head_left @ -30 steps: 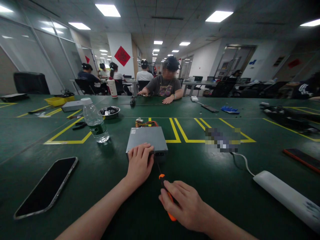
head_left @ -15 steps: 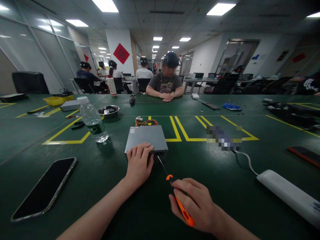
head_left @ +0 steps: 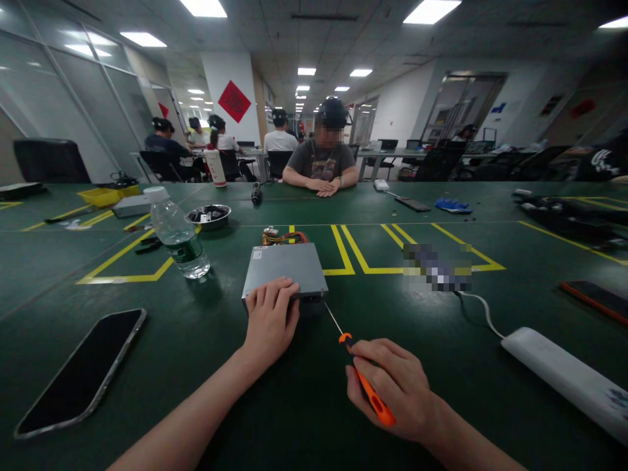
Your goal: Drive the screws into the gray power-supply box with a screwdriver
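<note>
A grey metal computer power supply (head_left: 289, 261) lies flat on the green table, its bundle of coloured cables (head_left: 289, 238) behind it. Over its near left edge, my left hand (head_left: 269, 320) grips the casing, fingers on top and thumb down the front side. My right hand (head_left: 392, 386) is closed around the orange-and-black handle of a screwdriver (head_left: 377, 400). The thin shaft points up and left, and the tip is at the near right corner of the casing. Whether the tip touches a screw I cannot tell.
A water bottle (head_left: 184, 245) and a metal bowl (head_left: 210, 216) of small parts stand to the left. Nearer lies a phone (head_left: 81, 373). On the right are a white power strip (head_left: 559, 376) with a cable and another phone (head_left: 596, 299). A person (head_left: 321, 160) sits opposite.
The screwdriver and my right hand have shifted right, taking the tip from the middle of the near side to its right corner. My left hand keeps its grip on the power supply.
</note>
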Motion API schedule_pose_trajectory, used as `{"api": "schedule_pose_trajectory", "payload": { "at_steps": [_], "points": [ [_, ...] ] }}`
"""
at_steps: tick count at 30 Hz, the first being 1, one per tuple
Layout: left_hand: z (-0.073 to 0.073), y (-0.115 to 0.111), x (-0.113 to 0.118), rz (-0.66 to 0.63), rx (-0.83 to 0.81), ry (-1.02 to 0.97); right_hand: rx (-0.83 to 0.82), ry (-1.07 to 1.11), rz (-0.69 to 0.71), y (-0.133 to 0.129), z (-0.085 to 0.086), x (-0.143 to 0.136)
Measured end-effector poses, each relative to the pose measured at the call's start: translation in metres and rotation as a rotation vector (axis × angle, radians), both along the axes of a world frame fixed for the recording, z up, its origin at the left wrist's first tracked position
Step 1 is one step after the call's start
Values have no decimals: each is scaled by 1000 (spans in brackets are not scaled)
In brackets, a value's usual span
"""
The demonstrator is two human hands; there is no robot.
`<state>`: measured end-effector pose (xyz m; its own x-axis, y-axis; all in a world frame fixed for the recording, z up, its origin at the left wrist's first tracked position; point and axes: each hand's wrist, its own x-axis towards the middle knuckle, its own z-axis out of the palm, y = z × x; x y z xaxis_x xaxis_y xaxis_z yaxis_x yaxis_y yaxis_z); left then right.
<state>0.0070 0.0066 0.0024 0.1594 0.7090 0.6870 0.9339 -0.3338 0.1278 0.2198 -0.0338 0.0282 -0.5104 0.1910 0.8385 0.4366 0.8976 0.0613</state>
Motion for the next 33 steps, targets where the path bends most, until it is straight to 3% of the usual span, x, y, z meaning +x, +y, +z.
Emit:
{"api": "schedule_pose_trajectory", "payload": {
  "at_steps": [6,13,21,33],
  "points": [
    [1,0,1,-1,4,7,-20,-30,-27,-2,-2,-1],
    [0,0,0,-6,5,5,-166,-200,-9,-16,1,-4],
    [2,-1,0,-6,12,14,105,-218,-79,-16,-3,-1],
    [1,0,0,-8,8,12,9,-256,-227,-31,3,-12]
  ]
}}
